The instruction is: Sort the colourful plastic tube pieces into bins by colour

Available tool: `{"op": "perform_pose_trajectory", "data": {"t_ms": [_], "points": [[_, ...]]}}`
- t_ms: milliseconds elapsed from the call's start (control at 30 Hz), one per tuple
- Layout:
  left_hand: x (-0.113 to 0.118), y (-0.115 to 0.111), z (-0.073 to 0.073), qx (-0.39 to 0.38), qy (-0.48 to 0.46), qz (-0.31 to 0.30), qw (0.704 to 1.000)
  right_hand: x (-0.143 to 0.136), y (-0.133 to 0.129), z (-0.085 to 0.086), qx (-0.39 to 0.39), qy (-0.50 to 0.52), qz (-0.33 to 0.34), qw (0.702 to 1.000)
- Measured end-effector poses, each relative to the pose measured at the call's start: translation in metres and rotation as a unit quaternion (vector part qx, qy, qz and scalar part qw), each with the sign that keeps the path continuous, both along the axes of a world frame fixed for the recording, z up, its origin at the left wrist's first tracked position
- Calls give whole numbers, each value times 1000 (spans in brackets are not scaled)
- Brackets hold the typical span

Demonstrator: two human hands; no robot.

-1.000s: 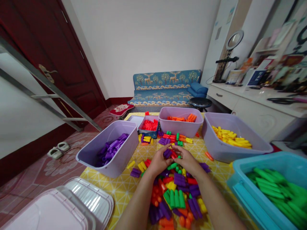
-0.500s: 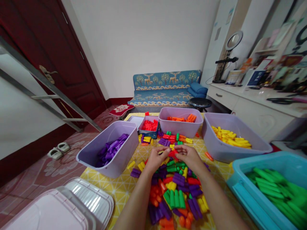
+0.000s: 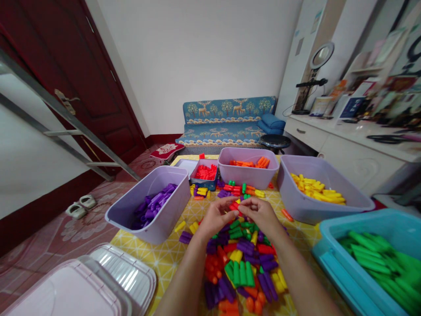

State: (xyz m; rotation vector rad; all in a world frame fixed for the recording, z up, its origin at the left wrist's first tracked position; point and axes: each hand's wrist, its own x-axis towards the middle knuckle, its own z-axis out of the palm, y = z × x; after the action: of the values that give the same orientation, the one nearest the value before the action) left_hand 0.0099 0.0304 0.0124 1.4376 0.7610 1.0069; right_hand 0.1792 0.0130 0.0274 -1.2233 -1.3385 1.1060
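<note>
Both my hands meet over the far part of a mixed pile of plastic pieces point(image 3: 245, 250) in purple, green, yellow, red and orange. My left hand point(image 3: 217, 216) is closed, its thumb and fingers on a red plastic piece point(image 3: 234, 206). From the other side my right hand point(image 3: 259, 213) pinches the same red piece between thumb and fingertips. My fingers cover part of it, so its full shape is hidden. A bit of yellow shows right behind it. Beyond my hands lie more loose red, purple and green pieces point(image 3: 233, 189).
Around the pile stand a lilac bin point(image 3: 171, 219) with purple pieces, a small box point(image 3: 215, 182) with red ones, a lilac bin point(image 3: 246, 175) with orange ones, another point(image 3: 304, 213) with yellow ones, and a turquoise bin point(image 3: 332, 259) with green ones. Lids point(image 3: 131, 274) lie at front left.
My hands have shifted slightly, and the red piece has turned between my fingers. My left thumb now lies lower and flatter. The bins and pile look the same.
</note>
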Motion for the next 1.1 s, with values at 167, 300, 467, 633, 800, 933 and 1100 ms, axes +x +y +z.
{"op": "perform_pose_trajectory", "data": {"t_ms": [167, 300, 467, 633, 800, 933, 1100], "points": [[-10, -1, 4, -63, 66, -66, 994, 5, -3, 3, -21, -61, 55, 996], [-13, -4, 13, -80, 115, -93, 986, 6, -5, 1, -64, -73, 94, 991], [-15, -7, 19, -133, 100, -73, 983, 7, -6, 5, -55, -72, 99, 991], [-27, -2, 10, -168, 110, -44, 979, 10, 0, -1, -62, -30, 28, 997], [-31, 11, 14, -98, 38, 181, 978, 11, 2, -5, -58, -44, 6, 997], [-24, 14, 26, 74, -75, 272, 957, 7, 2, -5, -57, -53, -10, 997], [-29, 8, 24, 96, 163, 188, 964, 13, 6, -11, -23, -104, 0, 994]]}}
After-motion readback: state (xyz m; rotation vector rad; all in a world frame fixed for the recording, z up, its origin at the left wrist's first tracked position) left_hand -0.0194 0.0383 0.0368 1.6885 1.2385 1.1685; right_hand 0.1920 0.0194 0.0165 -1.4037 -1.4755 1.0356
